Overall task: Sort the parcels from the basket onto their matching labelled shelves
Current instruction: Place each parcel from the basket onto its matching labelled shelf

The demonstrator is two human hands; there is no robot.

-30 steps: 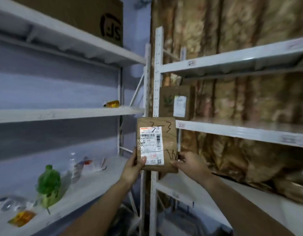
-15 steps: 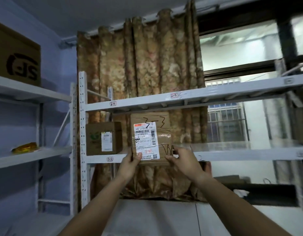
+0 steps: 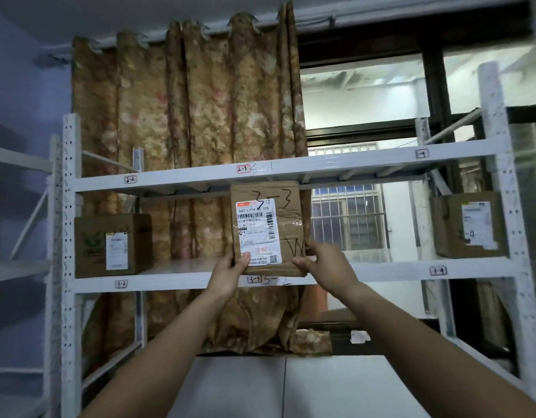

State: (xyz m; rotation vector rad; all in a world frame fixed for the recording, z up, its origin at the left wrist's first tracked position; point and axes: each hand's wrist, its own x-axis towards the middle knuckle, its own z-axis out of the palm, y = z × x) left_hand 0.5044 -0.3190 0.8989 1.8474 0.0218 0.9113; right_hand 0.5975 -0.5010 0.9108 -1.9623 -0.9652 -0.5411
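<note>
Fingers (image 3: 300, 262) of the right hand (image 3: 325, 267) are curling round the lower right corner of the parcel (image 3: 268, 227), while the left hand (image 3: 229, 274) is pinching its lower left edge. Marked 3-3, the parcel is being held upright at the front edge of the middle shelf (image 3: 182, 280), just above the 3-3 tag (image 3: 254, 279). Behind, a left box (image 3: 113, 245) and a right box (image 3: 468, 224) are sitting on that shelf.

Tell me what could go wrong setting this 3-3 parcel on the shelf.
1. The left hand and right hand grip the parcel only by its bottom corners while it stands upright at the front edge of the shelf; released here, it might tip forward.
2. Its top sits close under the upper shelf and could catch.
3. Extra handwriting beside the 3-3 tag could mislead.
</note>
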